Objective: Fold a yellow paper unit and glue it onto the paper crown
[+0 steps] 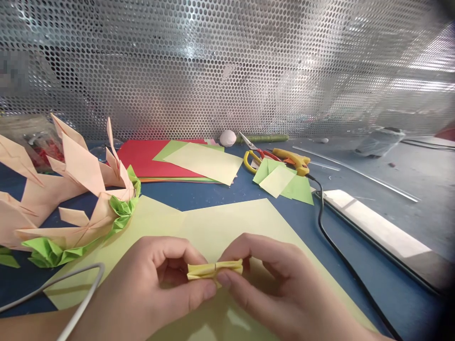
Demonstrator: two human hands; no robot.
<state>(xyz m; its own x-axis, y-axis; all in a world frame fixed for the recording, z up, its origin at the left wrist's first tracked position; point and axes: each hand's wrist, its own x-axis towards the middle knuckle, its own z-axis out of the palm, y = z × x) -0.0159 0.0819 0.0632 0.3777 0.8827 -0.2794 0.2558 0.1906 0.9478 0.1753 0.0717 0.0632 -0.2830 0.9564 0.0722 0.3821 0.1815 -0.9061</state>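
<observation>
Between my two hands is a small strip of folded yellow paper [199, 271], pleated lengthwise with a dark crease or tie at its middle. My left hand [156, 274] pinches its left half between thumb and fingers. On the other half, my right hand [270, 279] grips with thumb and index finger, the thumbs almost meeting at the centre. Below the hands lie large pale yellow sheets [227, 220] on the blue table. To the left stands a folded pink paper ring [80, 166] with green paper pieces [122, 210] along its edge.
Red sheets [142, 161] and pale sheets are stacked behind. Scissors [256, 154], a yellow glue gun [293, 158] with a black cord [330, 241], and green paper pieces [298, 187] lie right of them. A tablet-like device [377, 232] is at the right; a white cable [88, 293] crosses my left forearm.
</observation>
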